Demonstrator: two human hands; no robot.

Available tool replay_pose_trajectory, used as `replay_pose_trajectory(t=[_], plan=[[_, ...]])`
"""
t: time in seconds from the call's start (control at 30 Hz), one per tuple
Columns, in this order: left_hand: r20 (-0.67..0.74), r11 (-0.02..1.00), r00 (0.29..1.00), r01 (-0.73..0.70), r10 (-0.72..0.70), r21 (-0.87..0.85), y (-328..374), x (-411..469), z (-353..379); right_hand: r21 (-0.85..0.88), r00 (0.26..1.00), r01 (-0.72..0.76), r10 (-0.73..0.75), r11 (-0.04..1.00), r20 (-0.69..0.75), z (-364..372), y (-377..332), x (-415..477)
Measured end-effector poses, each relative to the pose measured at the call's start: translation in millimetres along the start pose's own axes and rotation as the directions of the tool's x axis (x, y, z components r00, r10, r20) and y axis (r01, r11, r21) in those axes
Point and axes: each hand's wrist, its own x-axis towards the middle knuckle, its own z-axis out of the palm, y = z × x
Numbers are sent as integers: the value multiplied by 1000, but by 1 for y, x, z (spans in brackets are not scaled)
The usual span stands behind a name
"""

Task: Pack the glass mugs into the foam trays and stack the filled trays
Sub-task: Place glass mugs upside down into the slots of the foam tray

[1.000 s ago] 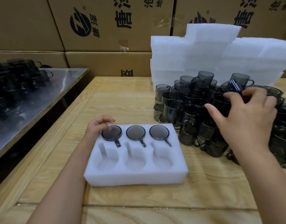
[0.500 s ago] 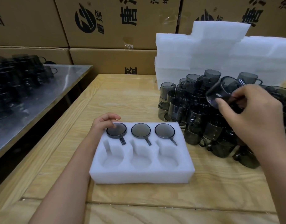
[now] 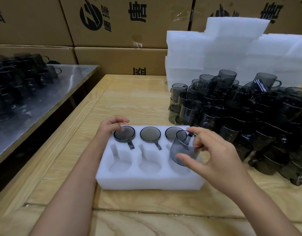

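Observation:
A white foam tray [image 3: 146,180] lies on the wooden table in front of me. Three smoky glass mugs sit in its far row, the left one [image 3: 124,134], the middle one [image 3: 150,134] and the right one [image 3: 171,133]. The near row has two empty pockets. My right hand [image 3: 213,155] grips a fourth grey mug [image 3: 181,150], tilted, over the near right pocket. My left hand [image 3: 111,128] rests with curled fingers on the tray's far left corner, touching the left mug's rim. A pile of loose grey mugs [image 3: 240,113] stands to the right.
Stacked white foam trays [image 3: 223,53] stand behind the mug pile. Cardboard boxes [image 3: 112,23] form a wall at the back. A steel table [image 3: 49,99] on the left carries more dark mugs [image 3: 20,74]. A gap separates the two tables.
My right hand lifted a mug off the pile and carried it left and down to the tray's near right pocket. The left hand stayed on the tray's corner.

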Motion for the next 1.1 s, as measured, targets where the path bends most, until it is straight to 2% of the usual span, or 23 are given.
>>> replay_pose_trajectory(t=[0.13, 0.27, 0.4, 0.5, 0.67, 0.73, 0.77, 0.83, 0.9, 0.97, 1.03, 1.1], plan=[[1, 1000, 1000, 1, -1, 5, 1, -1, 1, 20, 976, 60, -63, 998, 207, -9, 0, 0], [6, 1000, 1000, 0, 0, 10, 1, -1, 0, 153, 898, 68, -127, 986, 422, -22, 4, 4], [9, 1000, 1000, 2, -2, 6, 2, -2, 0, 85, 801, 71, -108, 994, 589, -27, 6, 14], [10, 1000, 1000, -1, 1, 6, 2, -2, 1, 14, 751, 102, -86, 995, 655, -26, 5, 22], [17, 1000, 1000, -11, 11, 4, 1, -2, 0, -6, 748, 103, -74, 995, 659, -24, 6, 24], [51, 1000, 999, 3, -4, 21, 3, -5, -1, 44, 750, 94, -100, 995, 654, -26, 7, 24], [78, 999, 997, 21, -24, 32, 5, -6, -3, 98, 764, 61, -110, 993, 636, -25, 6, 24], [88, 995, 995, 45, -53, 85, 14, -9, -7, 200, 841, -47, -69, 979, 536, -23, 5, 24], [-15, 972, 999, -32, 36, 233, 29, -11, -7, 201, 911, -109, 17, 973, 412, -17, 4, 28], [-55, 916, 978, -169, 202, 365, 49, -16, 9, 123, 926, -62, 11, 990, 378, -10, -2, 35], [48, 876, 954, -290, 295, 385, 69, -25, 36, -11, 894, 74, -62, 997, 444, -1, -10, 41], [161, 856, 933, -360, 323, 371, 82, -29, 62, -122, 875, 133, -59, 984, 481, 9, -14, 41]])
